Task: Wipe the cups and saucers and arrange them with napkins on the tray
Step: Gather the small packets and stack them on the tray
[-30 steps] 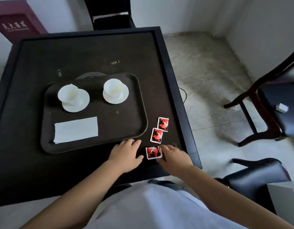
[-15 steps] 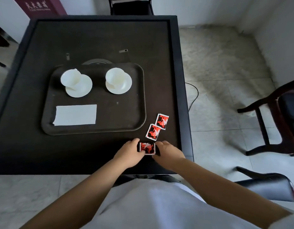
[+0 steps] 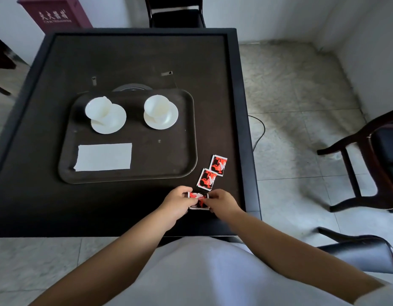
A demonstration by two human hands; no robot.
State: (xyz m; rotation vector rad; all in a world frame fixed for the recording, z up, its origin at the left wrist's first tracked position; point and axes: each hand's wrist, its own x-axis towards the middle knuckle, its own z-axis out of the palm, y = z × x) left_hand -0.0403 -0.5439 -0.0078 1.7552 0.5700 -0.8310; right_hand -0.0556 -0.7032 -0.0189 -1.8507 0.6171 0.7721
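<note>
A dark tray (image 3: 186, 138) on the black table holds two white cups on white saucers: the left cup (image 3: 98, 110) and the right cup (image 3: 157, 108). A white napkin (image 3: 104, 156) lies flat at the tray's front left. Near the table's front right edge, my left hand (image 3: 176, 206) and my right hand (image 3: 222, 203) both pinch a red napkin packet (image 3: 198, 196) from opposite sides, lifted slightly off the table. Two more red packets (image 3: 207, 179) (image 3: 218, 164) lie just beyond it, beside the tray's right front corner.
The black table (image 3: 129, 58) has a raised rim. A round disc (image 3: 131, 87) peeks out behind the tray. Dark chairs stand at the far side (image 3: 175, 12) and on the right (image 3: 372, 155). A cable (image 3: 260, 129) runs on the tiled floor.
My left hand moved from the tray's edge to the nearest red packet. Both hands now grip it and have raised it off the table. The camera view shifted.
</note>
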